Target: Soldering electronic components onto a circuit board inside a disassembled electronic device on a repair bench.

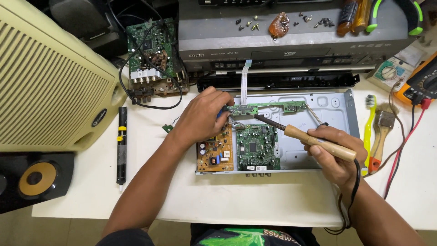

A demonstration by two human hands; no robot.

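Hands, two: left hand [200, 116] on one narrow green board [266, 108], right hand [330, 152] around one soldering iron [300, 134].

A white table [255, 200] carries an opened metal player chassis [318, 136] at its middle. To the left lie a black desoldering pump [121, 146], a loose green circuit board [150, 54] with black cables and a cream speaker cabinet [50, 82]. At the right lie a yellow-green toothbrush [368, 127], a wooden-handled brush [381, 136] and an orange multimeter [421, 82]. A grey disc player [291, 50] stands along the far edge.

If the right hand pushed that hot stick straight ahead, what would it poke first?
Probably the narrow green board that the left hand steadies; the soldering iron in the right hand points there, though depth is unclear.
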